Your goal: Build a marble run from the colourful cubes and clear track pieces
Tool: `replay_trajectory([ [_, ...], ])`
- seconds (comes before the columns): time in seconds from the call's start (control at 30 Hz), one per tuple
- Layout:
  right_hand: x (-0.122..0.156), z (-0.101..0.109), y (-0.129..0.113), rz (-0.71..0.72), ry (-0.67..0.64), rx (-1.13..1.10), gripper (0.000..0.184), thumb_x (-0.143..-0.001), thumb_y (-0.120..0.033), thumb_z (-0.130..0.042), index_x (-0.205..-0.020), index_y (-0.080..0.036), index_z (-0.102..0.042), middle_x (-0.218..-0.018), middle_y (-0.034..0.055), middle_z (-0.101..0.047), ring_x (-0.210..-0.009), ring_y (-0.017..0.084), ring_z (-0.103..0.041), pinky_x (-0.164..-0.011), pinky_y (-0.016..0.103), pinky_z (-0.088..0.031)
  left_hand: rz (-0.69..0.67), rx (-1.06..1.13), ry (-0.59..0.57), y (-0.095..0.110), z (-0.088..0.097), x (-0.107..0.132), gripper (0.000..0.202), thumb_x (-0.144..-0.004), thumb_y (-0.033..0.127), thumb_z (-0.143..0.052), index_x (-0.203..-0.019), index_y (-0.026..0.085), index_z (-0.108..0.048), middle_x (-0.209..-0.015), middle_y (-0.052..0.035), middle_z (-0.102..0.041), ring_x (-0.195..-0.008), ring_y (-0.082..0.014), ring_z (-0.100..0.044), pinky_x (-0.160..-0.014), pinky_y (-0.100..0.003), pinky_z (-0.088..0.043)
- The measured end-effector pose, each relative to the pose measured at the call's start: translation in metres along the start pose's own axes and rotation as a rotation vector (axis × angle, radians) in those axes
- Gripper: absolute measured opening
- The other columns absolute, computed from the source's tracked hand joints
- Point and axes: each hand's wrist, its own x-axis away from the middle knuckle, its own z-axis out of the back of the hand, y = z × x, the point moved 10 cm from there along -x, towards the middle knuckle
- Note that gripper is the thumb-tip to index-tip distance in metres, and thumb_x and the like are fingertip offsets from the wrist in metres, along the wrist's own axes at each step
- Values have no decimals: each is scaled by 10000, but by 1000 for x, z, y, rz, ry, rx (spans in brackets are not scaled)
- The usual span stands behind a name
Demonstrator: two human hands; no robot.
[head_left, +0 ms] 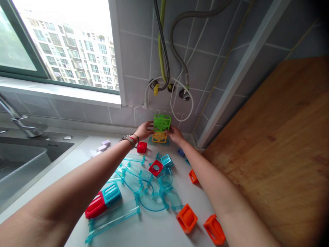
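A green open-frame block (162, 122) sits on top of a yellow block (159, 137) at the far end of the white counter (154, 233), close to the tiled wall. My left hand (144, 130) grips the green block's left side, fingers curled round it. From the other side my right hand (175, 134) pinches the same block. A watch and red band sit on my left wrist. A small red cube (141, 147) lies just below my left hand.
Clear blue curved track pieces (151, 192) lie mid-counter, with a red block (156, 168), a red-and-blue block (103, 200) and several orange blocks (186, 218). A sink (23, 164) with a tap is on the left, hoses (164, 51) hang on the wall, and a wooden panel (277, 154) stands on the right.
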Motion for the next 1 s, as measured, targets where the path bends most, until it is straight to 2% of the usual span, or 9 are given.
replay_trajectory([
  [0.17, -1, 5, 7, -28, -13, 4, 469, -698, -307, -874, -1129, -218, -715, -1112, 75, -796, -1087, 266, -736, -1033, 477, -557, 51, 39, -129, -6, -4, -4, 757, -581, 406, -919, -1268, 169, -708, -1256, -146, -752, -1092, -349, -723, -767, -359, -627],
  [0.4, -3, 7, 15, -35, -19, -16, 533, -713, -321, -869, -1202, -219, -684, -1181, 90, -772, -1112, 268, -731, -1053, 489, -545, 79, 61, -151, -16, -4, -9, 835, -514, 523, -933, -1251, 187, -729, -1275, -144, -744, -1120, -355, -709, -793, -368, -612],
  [0.53, -2, 7, 16, -35, -31, -22, 528, -738, -317, -851, -1229, -225, -677, -1186, 82, -769, -1134, 264, -724, -1068, 490, -534, 76, 21, -172, -17, -5, -11, 787, -540, 531, -914, -1233, 196, -748, -1228, -124, -765, -1077, -339, -719, -747, -336, -603],
  [0.77, -1, 9, 18, -30, -9, 28, 517, -758, -333, -833, -1238, -243, -663, -1203, 77, -763, -1104, 253, -732, -1006, 479, -575, 43, -87, -151, -11, -3, -14, 623, -571, 445, -882, -1130, 182, -802, -994, -78, -806, -871, -266, -727, -610, -242, -539],
  [0.9, -1, 10, 18, -26, -2, 54, 527, -768, -347, -825, -1256, -245, -653, -1227, 75, -756, -1113, 251, -729, -1006, 476, -576, 32, -116, -144, -9, -3, -14, 605, -585, 437, -860, -1131, 182, -805, -952, -58, -800, -767, -213, -706, -544, -205, -492],
  [1.0, -2, 11, 19, -20, 7, 78, 526, -778, -346, -820, -1267, -247, -651, -1231, 71, -756, -1113, 244, -731, -1026, 468, -565, 36, -119, -149, -9, -2, -15, 616, -577, 443, -866, -1133, 184, -805, -950, -57, -799, -761, -209, -702, -536, -202, -485],
])
